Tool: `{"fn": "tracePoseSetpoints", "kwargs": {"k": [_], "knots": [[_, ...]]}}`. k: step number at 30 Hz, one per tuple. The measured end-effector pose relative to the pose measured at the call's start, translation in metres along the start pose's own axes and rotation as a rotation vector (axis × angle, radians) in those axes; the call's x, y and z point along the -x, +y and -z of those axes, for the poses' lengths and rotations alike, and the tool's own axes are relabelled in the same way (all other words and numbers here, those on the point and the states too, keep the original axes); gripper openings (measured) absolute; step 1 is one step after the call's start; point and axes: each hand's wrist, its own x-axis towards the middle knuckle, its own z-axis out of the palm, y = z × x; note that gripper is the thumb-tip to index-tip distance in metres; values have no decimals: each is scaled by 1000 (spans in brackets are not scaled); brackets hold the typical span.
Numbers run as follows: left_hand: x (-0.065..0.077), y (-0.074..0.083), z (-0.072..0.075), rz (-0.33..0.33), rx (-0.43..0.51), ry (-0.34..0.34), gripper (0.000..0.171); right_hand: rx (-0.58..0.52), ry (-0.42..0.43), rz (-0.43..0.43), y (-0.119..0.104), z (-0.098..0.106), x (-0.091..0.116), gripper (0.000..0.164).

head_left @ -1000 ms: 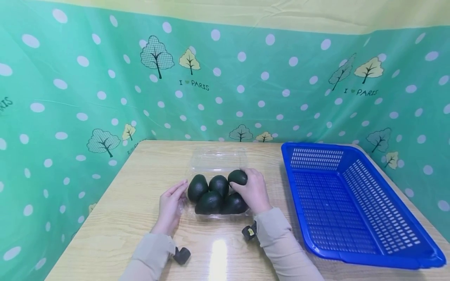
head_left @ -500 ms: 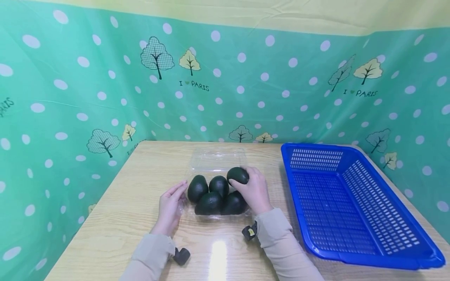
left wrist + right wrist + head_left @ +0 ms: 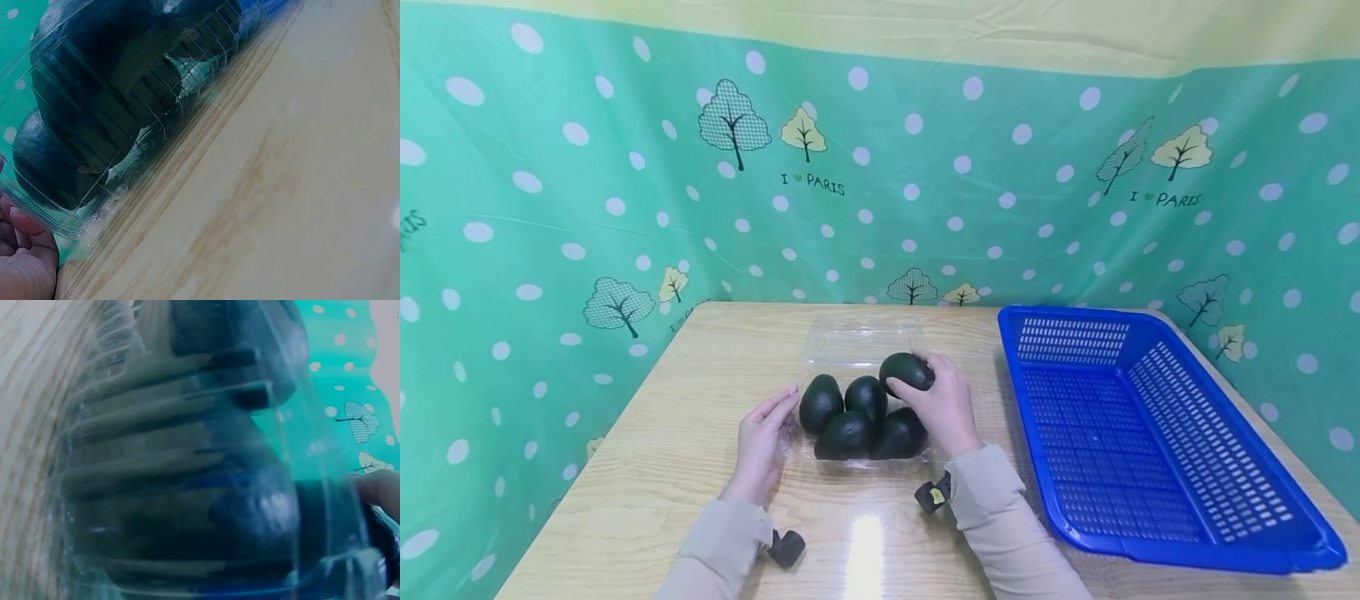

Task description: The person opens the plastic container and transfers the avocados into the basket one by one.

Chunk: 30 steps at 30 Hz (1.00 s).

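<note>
Dark green avocados, one of them the front-left avocado (image 3: 844,435), sit in a clear plastic clamshell box (image 3: 867,463) whose lid (image 3: 867,340) lies folded back. My right hand (image 3: 946,407) grips another avocado (image 3: 907,372) between thumb and fingers at the box's back right corner. At the left end, my left hand (image 3: 762,442) holds the box's edge. Curled fingers (image 3: 28,228) show at the box corner in the left wrist view. Through the ribbed plastic wall, the right wrist view shows a blurred avocado (image 3: 250,512) close up.
A large blue plastic basket (image 3: 1037,467) with slotted walls stands on the right of the wooden table (image 3: 655,467). Behind the table hangs a green dotted curtain (image 3: 865,217). Black wrist cameras sit below both cuffs.
The avocado in my right hand has risen slightly and shifted a little left, now showing more of its side. My left hand and the box stay where they were.
</note>
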Motion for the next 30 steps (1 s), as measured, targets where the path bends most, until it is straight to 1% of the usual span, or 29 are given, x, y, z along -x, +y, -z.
{"fn": "tracePoseSetpoints", "kwargs": {"k": [3,7,11,17,22,27,30], "knots": [[0,0,0,-3,1,0,39,-13,4,6,-1,1,0,60],[0,0,0,-8,9,7,27,-35,2,5,-3,2,1,60],[-1,0,-1,-9,16,10,17,-95,-12,-30,-5,4,1,61],[-1,-1,-1,-7,21,6,19,-216,-34,-94,-9,8,1,62],[-1,-1,-1,3,33,0,22,-265,-48,-124,-12,9,1,60],[-2,0,-1,0,45,2,18,-312,-66,-137,-16,9,2,58],[-1,0,-1,-3,44,4,16,-320,-76,-139,-17,7,4,57]]}}
